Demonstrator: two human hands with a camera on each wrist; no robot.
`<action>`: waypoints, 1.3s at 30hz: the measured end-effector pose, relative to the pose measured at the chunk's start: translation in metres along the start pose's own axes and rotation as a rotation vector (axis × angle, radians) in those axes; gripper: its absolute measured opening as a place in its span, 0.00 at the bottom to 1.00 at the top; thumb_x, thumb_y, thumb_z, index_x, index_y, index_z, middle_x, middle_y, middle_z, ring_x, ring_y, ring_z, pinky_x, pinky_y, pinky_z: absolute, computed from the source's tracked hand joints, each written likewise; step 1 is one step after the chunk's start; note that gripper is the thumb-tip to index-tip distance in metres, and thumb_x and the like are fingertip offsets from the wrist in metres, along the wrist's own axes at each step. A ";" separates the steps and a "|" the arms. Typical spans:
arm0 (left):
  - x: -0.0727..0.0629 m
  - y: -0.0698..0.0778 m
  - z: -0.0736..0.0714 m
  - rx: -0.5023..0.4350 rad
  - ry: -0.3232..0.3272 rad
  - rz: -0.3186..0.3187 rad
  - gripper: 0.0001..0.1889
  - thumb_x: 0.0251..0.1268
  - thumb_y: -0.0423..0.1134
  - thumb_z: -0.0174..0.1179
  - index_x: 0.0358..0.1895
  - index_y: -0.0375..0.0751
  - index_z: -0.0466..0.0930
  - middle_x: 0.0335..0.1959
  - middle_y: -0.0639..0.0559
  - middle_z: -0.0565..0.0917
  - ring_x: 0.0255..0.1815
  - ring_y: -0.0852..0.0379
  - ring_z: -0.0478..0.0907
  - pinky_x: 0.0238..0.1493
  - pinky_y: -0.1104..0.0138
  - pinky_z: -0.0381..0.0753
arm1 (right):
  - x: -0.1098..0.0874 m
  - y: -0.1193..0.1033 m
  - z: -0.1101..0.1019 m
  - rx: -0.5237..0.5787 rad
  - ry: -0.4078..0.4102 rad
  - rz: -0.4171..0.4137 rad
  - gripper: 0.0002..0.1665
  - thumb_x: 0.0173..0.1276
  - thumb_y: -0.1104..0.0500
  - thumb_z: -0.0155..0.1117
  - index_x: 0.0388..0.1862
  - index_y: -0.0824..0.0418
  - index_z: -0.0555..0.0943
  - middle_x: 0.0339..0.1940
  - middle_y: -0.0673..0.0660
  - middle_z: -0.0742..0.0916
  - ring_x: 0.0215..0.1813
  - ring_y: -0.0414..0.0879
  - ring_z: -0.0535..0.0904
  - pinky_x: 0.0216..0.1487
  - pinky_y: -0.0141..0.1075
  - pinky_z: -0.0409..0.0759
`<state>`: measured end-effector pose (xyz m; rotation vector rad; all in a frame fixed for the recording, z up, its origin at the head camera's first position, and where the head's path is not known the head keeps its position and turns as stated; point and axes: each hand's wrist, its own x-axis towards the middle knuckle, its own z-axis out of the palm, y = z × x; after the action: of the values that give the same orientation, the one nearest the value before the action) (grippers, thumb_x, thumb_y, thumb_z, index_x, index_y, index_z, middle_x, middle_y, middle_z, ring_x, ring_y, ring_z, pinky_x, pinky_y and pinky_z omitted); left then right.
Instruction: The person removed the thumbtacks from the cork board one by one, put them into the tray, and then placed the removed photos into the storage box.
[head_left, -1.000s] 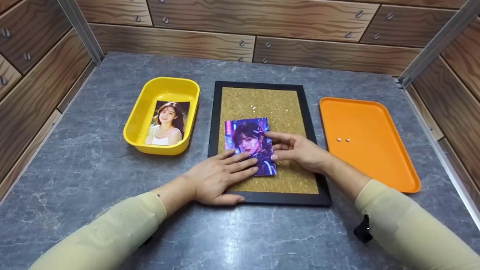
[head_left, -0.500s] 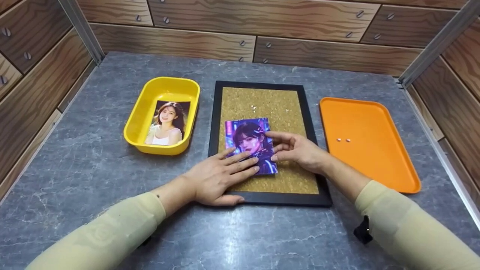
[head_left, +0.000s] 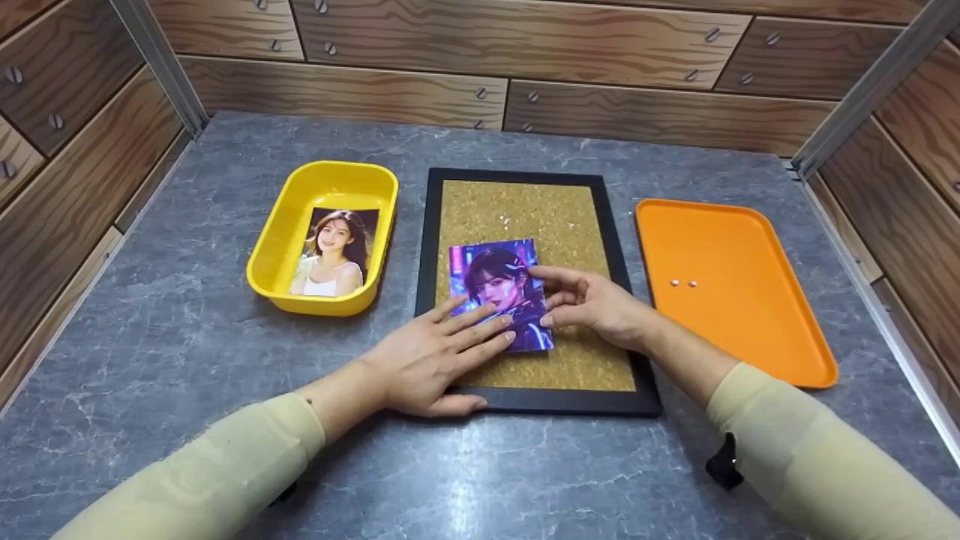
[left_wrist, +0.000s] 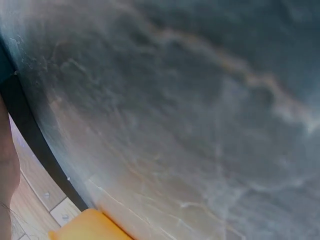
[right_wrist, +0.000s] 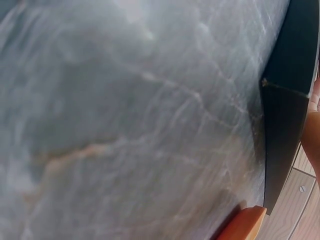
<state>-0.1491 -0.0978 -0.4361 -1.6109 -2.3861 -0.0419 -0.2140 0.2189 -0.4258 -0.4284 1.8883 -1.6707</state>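
Observation:
A photo [head_left: 495,262] of a purple neon-lit portrait lies on the cork board [head_left: 574,367], which has a black frame. My left hand [head_left: 431,364] lies across the photo's lower left part, fingers spread and straight, thumb on the black frame. At the photo's right edge, my right hand [head_left: 600,307] holds it between thumb and bent fingers; the tips of some fingers are hidden. Several small pale pins [head_left: 505,222] sit on the upper cork. Both wrist views show mostly tabletop, with only a sliver of each hand at the side.
To the left stands a yellow bin [head_left: 266,255] holding another portrait photo [head_left: 334,259]. An orange tray [head_left: 742,315] lies on the right, with two small pins [head_left: 683,283] on it. Wood-patterned walls [head_left: 420,37] enclose the grey marbled table [head_left: 187,300].
The head view has tilted slightly. Both hands keep their places on the photo, and its lower right corner has shifted only a little.

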 end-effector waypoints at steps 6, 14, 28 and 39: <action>-0.003 -0.001 -0.003 0.022 0.035 -0.003 0.45 0.78 0.70 0.47 0.85 0.40 0.58 0.84 0.42 0.61 0.84 0.41 0.58 0.82 0.42 0.57 | 0.000 0.000 0.000 0.015 -0.006 -0.009 0.50 0.67 0.75 0.69 0.85 0.69 0.59 0.68 0.70 0.79 0.51 0.47 0.85 0.54 0.35 0.88; -0.011 -0.015 -0.015 0.067 0.054 -0.040 0.46 0.78 0.69 0.48 0.84 0.38 0.59 0.84 0.39 0.62 0.83 0.39 0.59 0.83 0.42 0.55 | -0.001 0.000 0.000 0.028 0.003 0.004 0.52 0.66 0.76 0.69 0.86 0.68 0.57 0.66 0.69 0.80 0.50 0.47 0.85 0.55 0.36 0.88; -0.034 -0.040 -0.040 0.049 0.083 -0.208 0.46 0.77 0.69 0.48 0.85 0.38 0.57 0.84 0.39 0.60 0.85 0.41 0.55 0.85 0.44 0.49 | -0.002 -0.003 0.001 0.025 0.017 0.012 0.55 0.64 0.77 0.70 0.87 0.64 0.56 0.72 0.68 0.75 0.49 0.45 0.85 0.52 0.34 0.88; -0.066 -0.065 -0.063 0.033 0.067 -0.439 0.49 0.76 0.73 0.46 0.87 0.42 0.51 0.87 0.43 0.52 0.87 0.42 0.49 0.86 0.48 0.42 | -0.002 -0.005 0.001 0.036 0.034 0.017 0.56 0.64 0.76 0.71 0.87 0.61 0.57 0.73 0.67 0.74 0.48 0.46 0.85 0.47 0.33 0.88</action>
<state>-0.1730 -0.1934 -0.3826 -1.0268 -2.6211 -0.1354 -0.2124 0.2180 -0.4211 -0.3705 1.8780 -1.7077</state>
